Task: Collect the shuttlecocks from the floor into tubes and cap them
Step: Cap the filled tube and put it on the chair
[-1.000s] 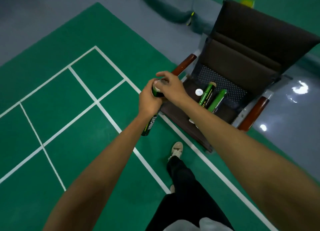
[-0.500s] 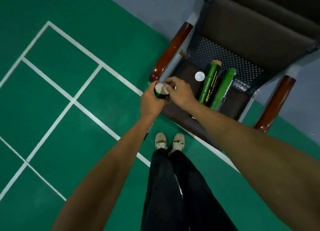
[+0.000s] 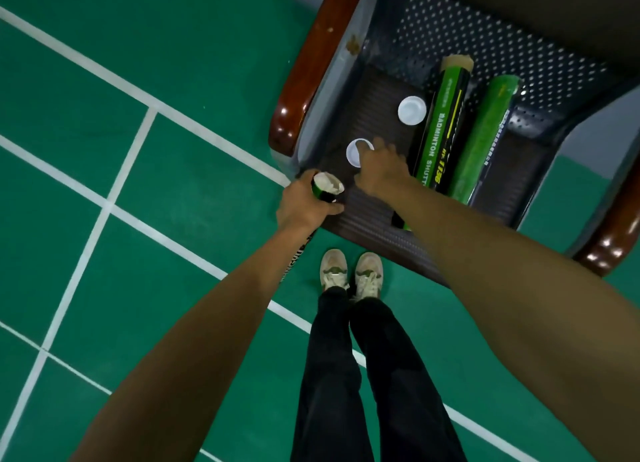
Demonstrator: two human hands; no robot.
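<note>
Tube [image 3: 320, 194]: uncapped, shuttlecocks [image 3: 328, 182] showing, gripped by left hand [image 3: 299, 208].
Right hand [image 3: 379, 167]: fingers spread, on cap [image 3: 356, 153] on chair seat [image 3: 363, 226].
Risk: cap may skid away (ribbed seat); tilted tube could spill.

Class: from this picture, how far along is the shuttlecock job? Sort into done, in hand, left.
Done: two tubes lie on the chair seat; no loose shuttlecocks show on the floor. In hand: the left hand grips an uncapped tube, feathers at its mouth; the right hand reaches a white cap. Left: capping it; a second cap waits.
</note>
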